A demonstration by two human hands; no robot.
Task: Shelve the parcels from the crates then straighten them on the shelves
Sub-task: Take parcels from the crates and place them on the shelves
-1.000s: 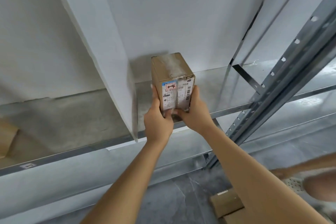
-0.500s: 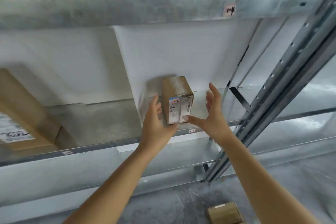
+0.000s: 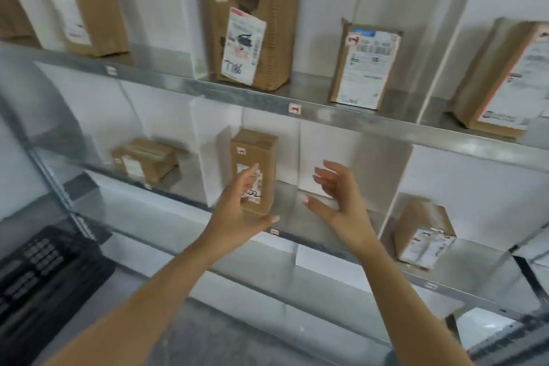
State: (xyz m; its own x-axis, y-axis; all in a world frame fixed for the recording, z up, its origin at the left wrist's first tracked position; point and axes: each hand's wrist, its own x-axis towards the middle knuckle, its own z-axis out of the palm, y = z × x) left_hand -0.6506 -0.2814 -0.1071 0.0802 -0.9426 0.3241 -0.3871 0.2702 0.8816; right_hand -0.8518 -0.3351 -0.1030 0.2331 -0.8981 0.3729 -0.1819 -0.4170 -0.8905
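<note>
Holds nothing in left hand (image 3: 237, 211) or right hand (image 3: 338, 202), fingers loosely spread. Raised before small upright brown cardboard parcel (image 3: 254, 145) on grey metal shelf (image 3: 291, 205).

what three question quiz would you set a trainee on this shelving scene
1. True or false: the right hand grips the upright parcel.
2. Where is the black crate? A: at the view's lower left. B: on top of the rack. C: in the right hand.
3. Fill in: the torn parcel stands on the ___ shelf.

Key: 1 false, the hand is open and apart from it. 2 A. 3 upper.
</note>
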